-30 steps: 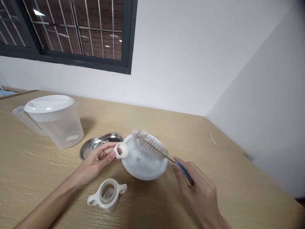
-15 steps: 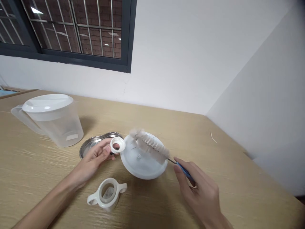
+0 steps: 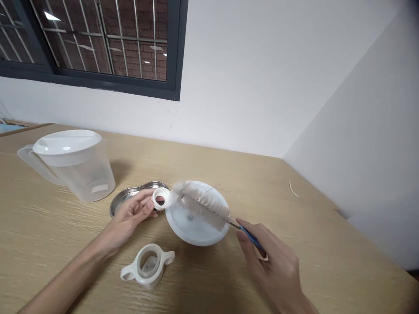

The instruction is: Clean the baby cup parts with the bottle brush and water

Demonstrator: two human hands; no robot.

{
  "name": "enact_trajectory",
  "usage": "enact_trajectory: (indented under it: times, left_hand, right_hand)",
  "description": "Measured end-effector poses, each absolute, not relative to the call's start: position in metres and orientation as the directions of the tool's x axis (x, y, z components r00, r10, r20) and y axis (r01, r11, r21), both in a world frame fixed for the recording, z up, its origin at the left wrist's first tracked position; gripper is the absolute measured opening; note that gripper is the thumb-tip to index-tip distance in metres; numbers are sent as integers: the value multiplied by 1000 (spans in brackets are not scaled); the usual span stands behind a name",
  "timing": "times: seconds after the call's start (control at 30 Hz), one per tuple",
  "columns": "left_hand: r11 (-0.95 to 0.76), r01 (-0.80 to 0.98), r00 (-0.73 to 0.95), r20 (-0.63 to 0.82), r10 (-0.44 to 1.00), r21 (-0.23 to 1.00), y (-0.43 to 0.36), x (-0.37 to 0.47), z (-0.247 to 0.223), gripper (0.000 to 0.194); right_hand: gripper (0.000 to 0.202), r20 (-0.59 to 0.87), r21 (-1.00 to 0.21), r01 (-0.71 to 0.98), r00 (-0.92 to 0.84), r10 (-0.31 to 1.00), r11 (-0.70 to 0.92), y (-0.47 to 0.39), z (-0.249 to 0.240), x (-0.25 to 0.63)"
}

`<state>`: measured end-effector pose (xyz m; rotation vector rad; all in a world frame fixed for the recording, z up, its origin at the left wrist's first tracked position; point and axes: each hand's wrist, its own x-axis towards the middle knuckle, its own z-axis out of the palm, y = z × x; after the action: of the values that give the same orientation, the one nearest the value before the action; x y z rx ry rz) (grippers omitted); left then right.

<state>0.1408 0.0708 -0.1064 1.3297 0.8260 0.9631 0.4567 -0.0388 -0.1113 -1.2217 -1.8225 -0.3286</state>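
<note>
Between the thumb and fingers of my left hand (image 3: 132,216) is a white threaded ring (image 3: 161,198), like a bottle collar, with its opening facing me. My right hand (image 3: 271,261) grips the blue handle of a bottle brush (image 3: 206,205). The pale bristles, slightly blurred, lie across the view of a white bowl (image 3: 196,233), and their tip is right at the ring's right edge; whether they touch cannot be made out. Below my left hand, a white two-handled bottle part (image 3: 152,270) stands on the table, its round opening upward.
A lidded translucent pitcher (image 3: 81,168) stands at the left. Behind my left hand is a kidney-shaped metal tray (image 3: 119,200), partly covered by it. A thin pale strip (image 3: 293,189) lies at the right of the wooden table (image 3: 327,253). A wall and barred window rise behind.
My right hand has moved slightly left, carrying the brush with it, so the bristle tip is now at the ring's edge. My left hand and the ring are nearly unmoved.
</note>
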Motion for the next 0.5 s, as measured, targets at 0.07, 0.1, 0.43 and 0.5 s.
enact_trajectory:
  times: [0.07, 0.1, 0.43, 0.5]
  left_hand:
    - [-13, -97, 400, 50, 915, 995, 71, 142, -104, 51]
    - [-13, -97, 400, 51, 915, 995, 71, 142, -103, 51]
    - [-2, -108, 384, 43, 922, 994, 68, 145, -97, 47]
    - [3, -141, 379, 51, 924, 990, 67, 146, -96, 44]
  right_hand:
    - [23, 785, -213, 829, -170, 596, 517, -38, -110, 454]
    - [24, 783, -203, 826, -186, 594, 526, -38, -111, 453]
    - [16, 773, -236, 885, -79, 629, 401, -37, -113, 458]
    - [16, 772, -246, 870, -90, 629, 427, -38, -111, 456]
